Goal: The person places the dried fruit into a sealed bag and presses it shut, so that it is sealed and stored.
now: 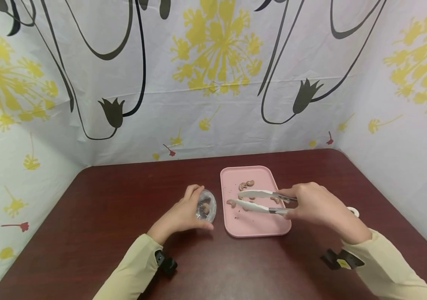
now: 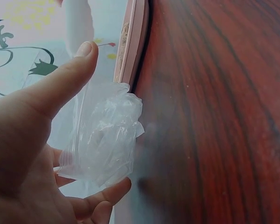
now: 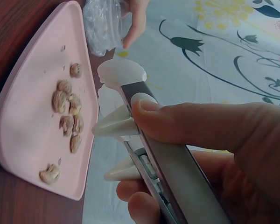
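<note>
Head view: left hand [image 1: 184, 212] curls round bag [image 1: 209, 198], slim gap from tray's [image 1: 224, 204] edge, right hand [image 1: 315, 204] grips tongs [image 1: 254, 206].

You are working at a dark reddish-brown table [image 1: 104, 216], enclosed at the back and both sides by white sheets [image 1: 198, 106] printed with yellow flowers [image 1: 222, 48] and dark tulips [image 1: 303, 98]: a screened-off booth, though whether in a home, lab or office you cannot tell.

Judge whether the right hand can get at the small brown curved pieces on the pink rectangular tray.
Likely yes: the right hand holds white-tipped metal tongs, open above the tray, and the pieces lie uncovered.
</note>
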Demonstrator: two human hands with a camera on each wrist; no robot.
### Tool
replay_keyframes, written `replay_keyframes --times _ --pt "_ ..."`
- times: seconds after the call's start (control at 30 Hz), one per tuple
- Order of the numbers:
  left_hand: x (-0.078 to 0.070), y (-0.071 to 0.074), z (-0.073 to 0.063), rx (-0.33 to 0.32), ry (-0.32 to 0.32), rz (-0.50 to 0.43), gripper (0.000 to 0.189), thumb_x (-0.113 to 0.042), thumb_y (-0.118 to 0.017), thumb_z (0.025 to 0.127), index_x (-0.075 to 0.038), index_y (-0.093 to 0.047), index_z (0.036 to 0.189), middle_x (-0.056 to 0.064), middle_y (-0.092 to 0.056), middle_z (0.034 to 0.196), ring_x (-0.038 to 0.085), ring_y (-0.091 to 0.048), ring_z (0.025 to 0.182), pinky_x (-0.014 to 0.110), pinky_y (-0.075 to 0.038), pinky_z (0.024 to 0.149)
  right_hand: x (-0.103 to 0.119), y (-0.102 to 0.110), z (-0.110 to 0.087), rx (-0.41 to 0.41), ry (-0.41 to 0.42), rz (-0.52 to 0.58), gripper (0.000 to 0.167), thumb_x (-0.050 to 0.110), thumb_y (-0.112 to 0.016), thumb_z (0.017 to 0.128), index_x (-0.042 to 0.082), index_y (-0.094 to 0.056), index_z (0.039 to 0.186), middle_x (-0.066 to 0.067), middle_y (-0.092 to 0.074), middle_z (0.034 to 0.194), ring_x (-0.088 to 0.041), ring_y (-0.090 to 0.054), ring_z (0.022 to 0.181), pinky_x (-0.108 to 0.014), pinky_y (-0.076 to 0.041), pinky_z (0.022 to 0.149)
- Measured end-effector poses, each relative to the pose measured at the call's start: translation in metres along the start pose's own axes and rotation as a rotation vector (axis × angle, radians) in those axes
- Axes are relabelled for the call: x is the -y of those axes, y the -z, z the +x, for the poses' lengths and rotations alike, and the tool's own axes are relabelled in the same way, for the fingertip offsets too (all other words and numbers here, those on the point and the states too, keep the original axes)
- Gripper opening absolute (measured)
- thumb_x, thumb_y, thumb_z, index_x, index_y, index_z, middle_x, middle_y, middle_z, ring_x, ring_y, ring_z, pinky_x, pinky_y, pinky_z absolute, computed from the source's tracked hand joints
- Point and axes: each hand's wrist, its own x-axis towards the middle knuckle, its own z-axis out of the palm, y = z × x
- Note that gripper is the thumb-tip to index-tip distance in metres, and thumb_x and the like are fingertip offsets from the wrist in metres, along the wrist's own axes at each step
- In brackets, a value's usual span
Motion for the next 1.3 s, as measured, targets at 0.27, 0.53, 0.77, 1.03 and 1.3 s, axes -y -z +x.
replay_keyframes --times 0.27,0.53,0.77,1.03,1.3 --pt "-0.001 0.001 0.001 0.004 0.008 0.007 0.115 -0.046 -0.088 0.060 -0.006 -0.027 0.149 0.010 -0.026 0.148 0.032 -0.051 0.118 0.052 -0.043 0.095 -0.015 -0.001 -0.010 0.024 -0.028 0.002 0.055 0.029 -0.080 0.065 0.018 -0.070 0.118 0.004 -0.062 0.080 -0.012 -0.049 0.067 -0.030 -0.039 0.060" --pt "-0.001 0.001 0.000 0.000 0.005 0.006 0.114 -0.046 -0.088 0.061 -0.007 -0.028 0.149 0.010 -0.027 0.148 0.031 -0.051 0.120 0.055 -0.041 0.097 -0.026 -0.003 -0.014 0.066 -0.063 -0.001 0.058 0.028 -0.080 0.063 0.015 -0.069 0.119 0.001 -0.063 0.084 -0.013 -0.049 0.068 -0.032 -0.040 0.059" --pt "0.000 0.000 0.001 0.007 0.005 0.007 0.114 -0.046 -0.088 0.061 -0.007 -0.028 0.150 0.010 -0.026 0.148 0.030 -0.050 0.120 0.056 -0.040 0.097 -0.030 -0.006 -0.014 0.097 -0.095 -0.002 0.060 0.030 -0.081 0.062 0.014 -0.070 0.118 0.001 -0.061 0.082 -0.015 -0.050 0.069 -0.034 -0.041 0.060" --pt "0.000 -0.001 0.001 0.003 0.003 0.016 0.114 -0.046 -0.088 0.061 -0.007 -0.028 0.149 0.010 -0.026 0.148 0.030 -0.051 0.119 0.056 -0.040 0.097 -0.031 -0.011 -0.011 0.088 -0.096 -0.002 0.060 0.027 -0.081 0.060 0.014 -0.070 0.118 0.002 -0.060 0.078 -0.014 -0.049 0.067 -0.032 -0.040 0.058" --pt "0.000 0.000 0.001 -0.001 0.008 0.018 0.114 -0.047 -0.088 0.060 -0.007 -0.028 0.149 0.009 -0.027 0.148 0.035 -0.053 0.115 0.054 -0.041 0.096 -0.030 -0.014 -0.007 0.098 -0.096 0.003 0.059 0.026 -0.079 0.060 0.014 -0.070 0.118 0.006 -0.055 0.069 -0.014 -0.046 0.064 -0.031 -0.037 0.056"
